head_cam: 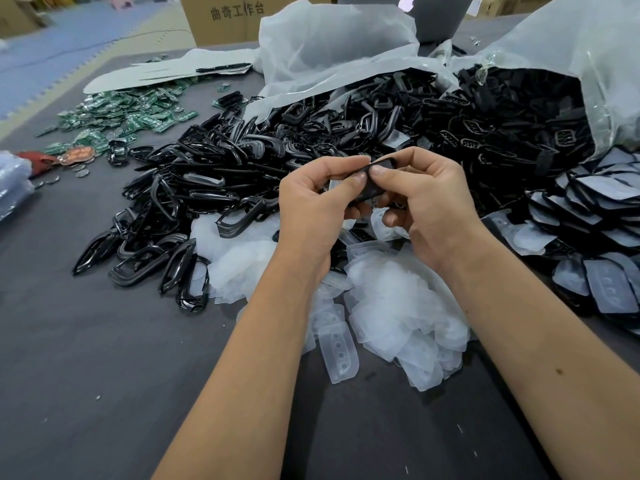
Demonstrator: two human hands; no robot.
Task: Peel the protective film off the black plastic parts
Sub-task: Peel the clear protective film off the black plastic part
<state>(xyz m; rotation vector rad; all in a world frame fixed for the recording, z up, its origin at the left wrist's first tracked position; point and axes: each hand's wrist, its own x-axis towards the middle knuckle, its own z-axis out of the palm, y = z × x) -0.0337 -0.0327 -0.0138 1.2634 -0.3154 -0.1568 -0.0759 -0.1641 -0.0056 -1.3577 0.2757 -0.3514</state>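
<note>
Both hands meet above the table's middle, holding one small black plastic part (374,188). My left hand (311,206) pinches its left edge between thumb and fingers. My right hand (426,202) pinches its right side, the thumb pressed on the face beside the left thumb. A bit of pale film (337,186) shows under the left thumb. Below the hands lies a heap of peeled clear films (388,306). Film-covered black parts (595,216) are stacked at the right.
A big pile of black frames (214,174) spreads behind and left of the hands. Open plastic bags (540,64) spill more black parts at the back. Green circuit boards (131,116) lie far left. A cardboard box (228,19) stands beyond the dark table (86,358).
</note>
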